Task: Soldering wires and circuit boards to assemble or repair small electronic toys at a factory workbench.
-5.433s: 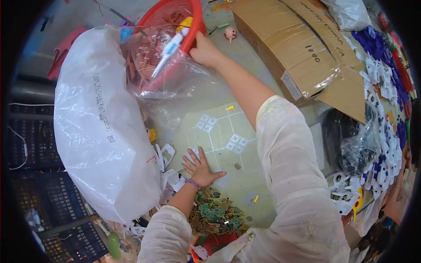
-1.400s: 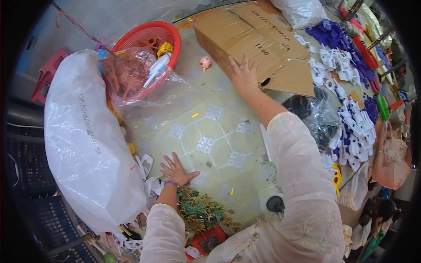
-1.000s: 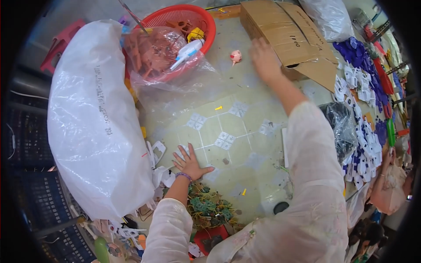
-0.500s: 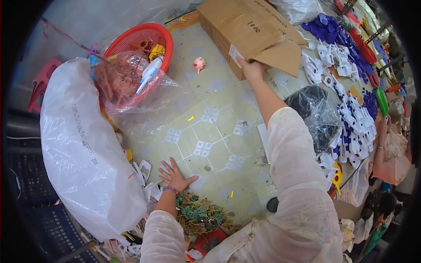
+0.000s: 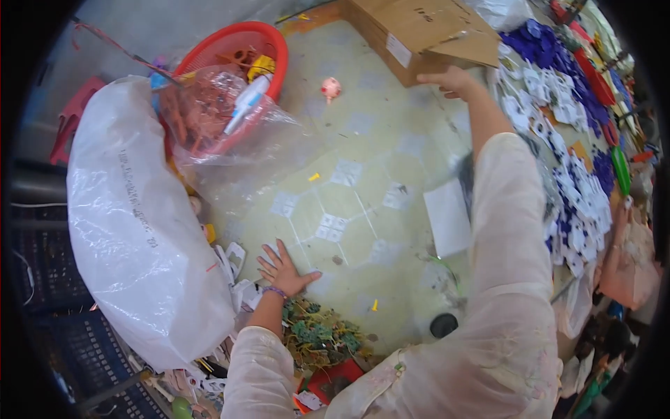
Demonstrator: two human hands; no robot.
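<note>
My left hand lies flat on the patterned tabletop with its fingers spread. Just below it is a clump of small green components with wires. My right hand is at the near lower corner of a brown cardboard box. Its index finger stretches left along the box, and the other fingers are partly hidden; nothing shows in its grasp. Whether it still touches the box I cannot tell. A small pink round toy piece rests left of the box. Two small yellow pieces lie on the tabletop.
A red plastic basket holding brown and yellow parts stands back left, beside a big white plastic sack. White and purple plastic parts pile up at the right. A white sheet lies near my right arm, with a black round cap below.
The box has shifted away toward the far edge. My right hand has moved right along its near corner, uncovering more of the white sheet. My left hand has stayed on the tabletop.
</note>
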